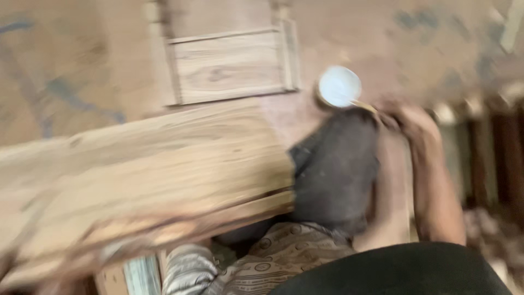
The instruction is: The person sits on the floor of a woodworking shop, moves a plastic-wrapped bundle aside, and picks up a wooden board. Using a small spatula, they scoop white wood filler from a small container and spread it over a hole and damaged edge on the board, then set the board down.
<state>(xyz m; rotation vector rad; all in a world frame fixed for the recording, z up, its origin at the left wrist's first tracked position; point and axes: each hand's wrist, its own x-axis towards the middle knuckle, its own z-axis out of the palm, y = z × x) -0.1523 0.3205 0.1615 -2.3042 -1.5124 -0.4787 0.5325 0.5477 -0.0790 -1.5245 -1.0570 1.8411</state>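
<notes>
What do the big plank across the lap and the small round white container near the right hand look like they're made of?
The long pale-brown plank looks like bare, unfinished wood: streaky grain, matte surface. The small round white container has a smooth, bright top, perhaps plastic or a white filling in a tin; blur leaves that open. The right hand reaches toward it, apparently with a thin stick.

The right hand (406, 117) is stretched forward with the forearm bare, and its fingers are curled in, but the blur hides what they grip. A bent knee in dark cloth is just left of this arm. The left hand is not visible.
</notes>
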